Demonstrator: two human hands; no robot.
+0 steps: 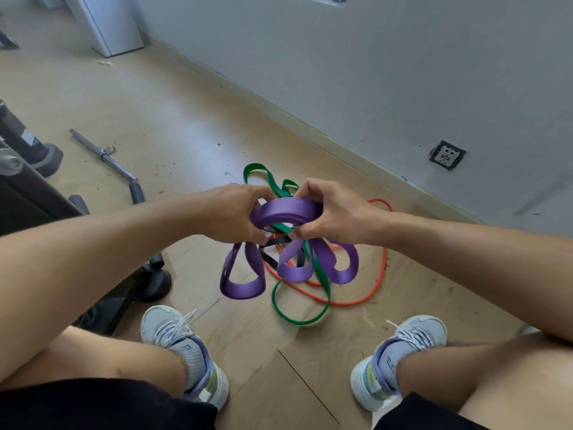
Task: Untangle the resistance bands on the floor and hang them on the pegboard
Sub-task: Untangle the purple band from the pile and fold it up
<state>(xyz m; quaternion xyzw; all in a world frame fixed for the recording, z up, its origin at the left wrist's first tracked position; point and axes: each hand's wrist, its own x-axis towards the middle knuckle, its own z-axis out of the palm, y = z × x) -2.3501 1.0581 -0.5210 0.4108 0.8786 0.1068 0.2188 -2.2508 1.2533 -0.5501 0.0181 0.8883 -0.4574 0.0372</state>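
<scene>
**Resistance bands: tangle held above the floor, separation not yet achieved**

Resistance bands point(288, 243) are gathered in one knot between the feet, partly raised off the wooden floor point(173, 125) and partly trailing on it. No pegboard is seen in this view.

At far left, a chrome bar attachment point(105, 156) is lying on the floor, well apart from the knot, beside dark machine feet.

The left hand point(231, 212) is curled onto the left end of the purple band point(283, 211), its grip clamped on the wide strap. Further purple loops hang below, and the lowest loop appears to touch the floor.

The green band point(297, 302) is threaded through the centre of the knot; one end rises behind the hands and its lower loop rests on the floor. A thin black band point(276, 242) crosses under the purple strap.

The right hand point(331, 212) is clamped on the right end of the same purple strap, with thumb and forefinger pinched near the crossing point.

The orange band point(383, 268) lies mostly on the floor at right, passing under the knot.

Risk assessment: if both ends are pulled apart, the crossings are likely to be tightened rather than freed. A stretched strap may snap back if a grip slips. Trailing loops may be caught under the shoes point(183, 352).
</scene>
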